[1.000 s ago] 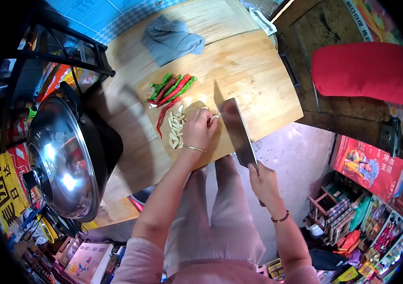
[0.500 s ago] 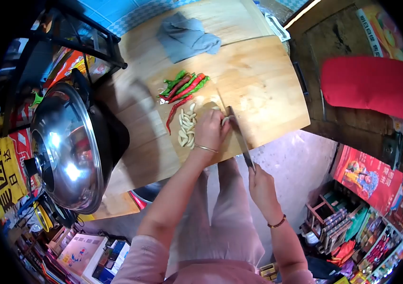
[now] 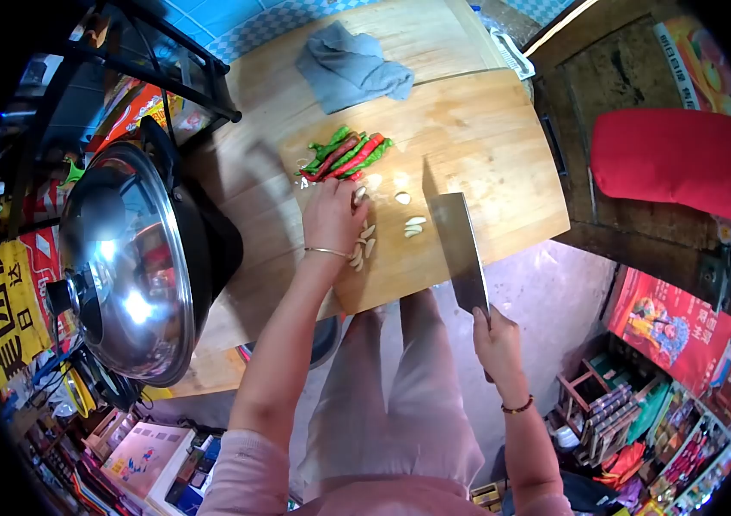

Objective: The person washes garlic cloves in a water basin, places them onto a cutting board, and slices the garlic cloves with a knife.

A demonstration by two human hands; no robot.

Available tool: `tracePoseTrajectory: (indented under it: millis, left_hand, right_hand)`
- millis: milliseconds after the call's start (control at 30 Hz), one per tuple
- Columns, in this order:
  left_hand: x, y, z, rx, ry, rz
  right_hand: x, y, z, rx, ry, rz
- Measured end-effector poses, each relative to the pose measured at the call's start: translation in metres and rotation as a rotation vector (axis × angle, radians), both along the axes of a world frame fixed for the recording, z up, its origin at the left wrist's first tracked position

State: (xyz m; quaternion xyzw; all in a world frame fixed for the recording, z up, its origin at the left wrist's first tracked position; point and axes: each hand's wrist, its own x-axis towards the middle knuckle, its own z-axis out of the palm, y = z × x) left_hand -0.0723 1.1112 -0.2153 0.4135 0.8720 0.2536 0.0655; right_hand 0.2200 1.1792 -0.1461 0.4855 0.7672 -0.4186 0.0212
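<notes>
My left hand [image 3: 333, 218] is over the pile of garlic cloves [image 3: 368, 244] on the wooden cutting board [image 3: 503, 129], its fingers closed round a garlic clove [image 3: 359, 195]. Part of the pile is hidden beneath it. My right hand [image 3: 496, 341] grips the handle of a cleaver [image 3: 460, 245], whose broad blade lies over the board's front right part. Between my hands are a few garlic pieces [image 3: 415, 225] and a single clove [image 3: 403, 198]. Red and green chili peppers [image 3: 352, 155] lie just beyond my left hand.
A grey-blue cloth [image 3: 352, 69] lies behind the peppers. At the left stands a black wok with a shiny metal lid [image 3: 129, 267], below a black metal rack [image 3: 159, 34]. A red cushion [image 3: 679, 163] is at the right.
My left hand has moved left from the cut garlic to the pile, uncovering the pieces. The cleaver has moved right, away from the garlic, its blade now turned flatter to view.
</notes>
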Motion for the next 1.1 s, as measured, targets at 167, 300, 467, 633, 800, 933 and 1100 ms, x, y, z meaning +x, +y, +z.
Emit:
tracePoseTrajectory:
  millis: [167,300,467,633,800,933,1100]
  left_hand:
    - [0.006,0.012,-0.009,0.155,0.024,-0.027]
    - [0.053,0.015,-0.002,0.268,-0.209,-0.130]
    - [0.094,0.020,-0.013,0.202,-0.083,-0.299]
    - [0.095,0.022,-0.018,0.273,-0.119,-0.253]
    - [0.091,0.023,-0.013,0.261,-0.117,-0.293]
    - [0.092,0.024,-0.015,0.262,-0.105,-0.284]
    - [0.088,0.022,-0.015,0.270,-0.090,-0.302]
  right_hand:
    - [0.000,-0.002,0.002,0.002,0.016,-0.031]
    - [0.001,-0.003,0.008,0.007,0.006,-0.042]
    - [0.006,-0.002,0.005,0.018,-0.011,-0.018]
    - [0.010,-0.002,0.007,0.002,0.005,0.026]
    - [0.010,-0.006,0.007,-0.010,0.005,0.032]
    - [0.008,-0.008,0.010,-0.015,0.002,0.039]
    - [-0.001,-0.016,0.000,0.014,0.015,0.017]
